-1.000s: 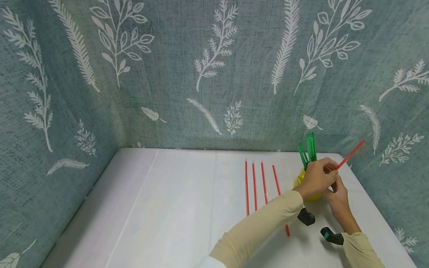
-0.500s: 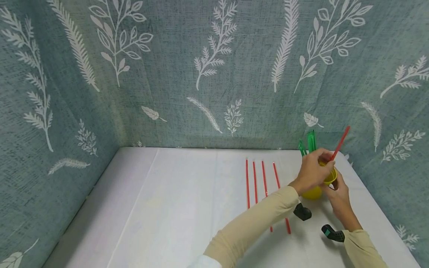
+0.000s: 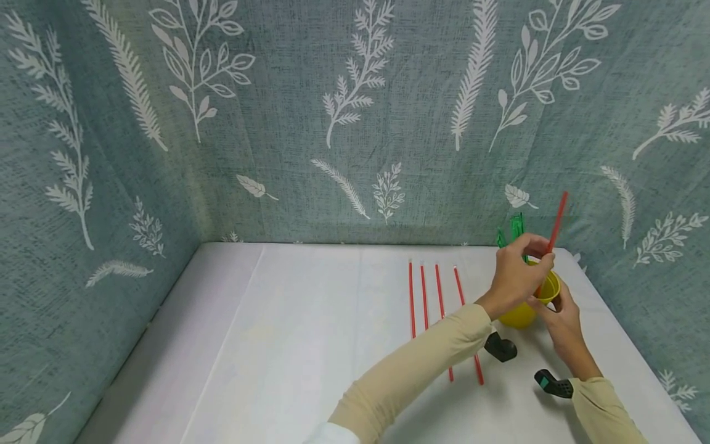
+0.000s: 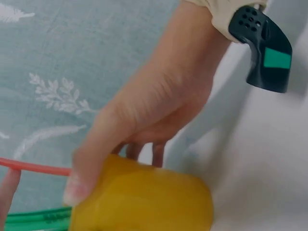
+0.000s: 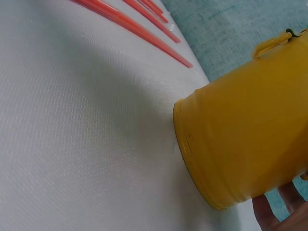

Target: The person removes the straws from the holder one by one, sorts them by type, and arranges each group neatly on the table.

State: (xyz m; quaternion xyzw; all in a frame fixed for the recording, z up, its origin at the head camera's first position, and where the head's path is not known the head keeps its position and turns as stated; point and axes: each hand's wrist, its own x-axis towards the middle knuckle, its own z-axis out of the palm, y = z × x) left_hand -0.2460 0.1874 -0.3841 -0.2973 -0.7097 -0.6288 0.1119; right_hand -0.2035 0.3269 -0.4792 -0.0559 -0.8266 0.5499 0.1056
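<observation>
In the head view my left hand pinches a red straw over the yellow bucket. The straw stands nearly upright, and its lower end is inside the rim. Several green straws rise from the bucket behind that hand. My right hand grips the bucket's right side. From the left wrist, its thumb lies at the rim, and one left fingertip touches the straw at the frame's left edge. Some right fingers show at the bucket's side in the right wrist view; the rest of that hand is out of frame.
To the left of the bucket, several red straws lie roughly parallel on the white table, partly behind the left sleeve. A grey-green leaf-patterned cloth hangs behind and at both sides. Each wrist wears a dark device.
The held straw has swung from leaning right to nearly upright, and its lower end has come inside the bucket's rim. The right hand stays at the bucket.
</observation>
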